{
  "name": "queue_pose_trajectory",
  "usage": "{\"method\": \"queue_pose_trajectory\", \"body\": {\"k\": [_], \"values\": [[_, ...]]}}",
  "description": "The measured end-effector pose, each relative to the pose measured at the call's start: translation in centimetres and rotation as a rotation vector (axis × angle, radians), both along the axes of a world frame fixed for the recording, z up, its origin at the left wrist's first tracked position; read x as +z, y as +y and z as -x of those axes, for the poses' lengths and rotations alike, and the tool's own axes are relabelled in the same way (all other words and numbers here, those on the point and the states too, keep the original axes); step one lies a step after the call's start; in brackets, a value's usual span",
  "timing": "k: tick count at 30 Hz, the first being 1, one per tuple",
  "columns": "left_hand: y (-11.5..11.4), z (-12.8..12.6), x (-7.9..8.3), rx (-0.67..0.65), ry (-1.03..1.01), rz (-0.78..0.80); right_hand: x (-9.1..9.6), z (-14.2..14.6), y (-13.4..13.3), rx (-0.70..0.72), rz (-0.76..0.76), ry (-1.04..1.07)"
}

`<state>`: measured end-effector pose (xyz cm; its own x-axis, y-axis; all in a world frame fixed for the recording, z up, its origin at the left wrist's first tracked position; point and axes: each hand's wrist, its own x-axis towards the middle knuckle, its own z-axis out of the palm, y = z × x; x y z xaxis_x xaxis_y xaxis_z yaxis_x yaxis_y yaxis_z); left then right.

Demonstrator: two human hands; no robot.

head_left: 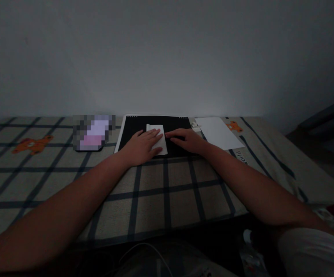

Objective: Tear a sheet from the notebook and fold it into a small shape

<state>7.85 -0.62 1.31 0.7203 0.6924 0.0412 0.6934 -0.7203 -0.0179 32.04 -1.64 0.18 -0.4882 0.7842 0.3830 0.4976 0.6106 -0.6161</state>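
A small folded white paper lies on a black board with a white border, on a checked cloth. My left hand lies flat on the paper's left part, fingers stretched out and pressing it down. My right hand rests on the board just right of the paper, fingers extended, their tips touching the paper's right edge. Neither hand holds anything.
A white sheet lies to the right of the board. A blurred, pixelated object sits to its left. The checked cloth has orange bear prints. A plain wall rises behind. Dark clutter and a cable lie at the near edge.
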Motion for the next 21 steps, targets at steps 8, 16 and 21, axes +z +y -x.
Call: {"method": "queue_pose_trajectory", "body": {"k": [8,16,21], "values": [[0.1,0.4,0.2,-0.100,0.021,0.007,-0.4,0.9,0.4,0.024,0.344,0.490],[-0.1,0.2,0.1,-0.085,0.017,-0.005,0.0,0.0,0.0,-0.078,-0.066,-0.113],[0.0,0.2,0.0,-0.049,0.000,-0.011,0.0,-0.2,0.0,0.027,-0.174,-0.247]]}}
